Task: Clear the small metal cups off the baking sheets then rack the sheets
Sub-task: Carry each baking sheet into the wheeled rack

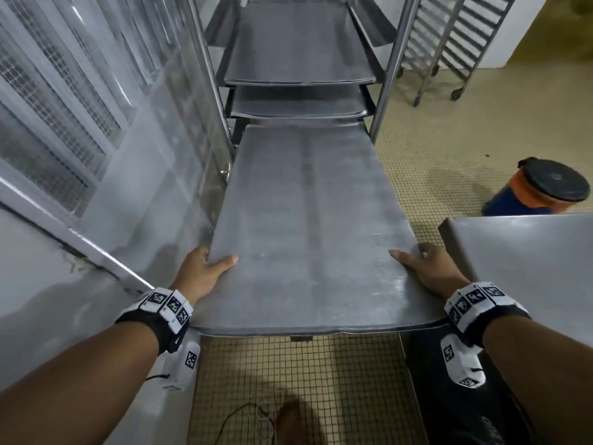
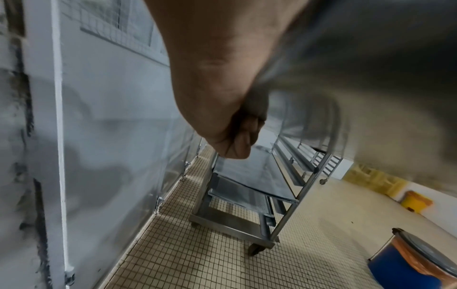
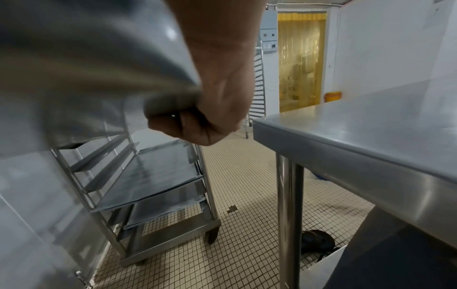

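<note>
A long bare metal baking sheet (image 1: 308,226) is held level in front of me, its far end at the wheeled rack (image 1: 388,78). My left hand (image 1: 208,268) grips its near left edge, thumb on top and fingers curled underneath (image 2: 245,136). My right hand (image 1: 420,268) grips the near right edge the same way, fingers (image 3: 188,127) under the sheet. Two more sheets (image 1: 298,53) lie on rack rails above the far end of the held one. No metal cups are in view.
A steel panel wall (image 1: 96,187) runs close along the left. A steel table (image 1: 526,268) stands at my right, its leg (image 3: 289,215) near the rack. A lidded blue and orange bin (image 1: 542,187) sits on the tiled floor. Another empty rack (image 1: 455,43) stands behind.
</note>
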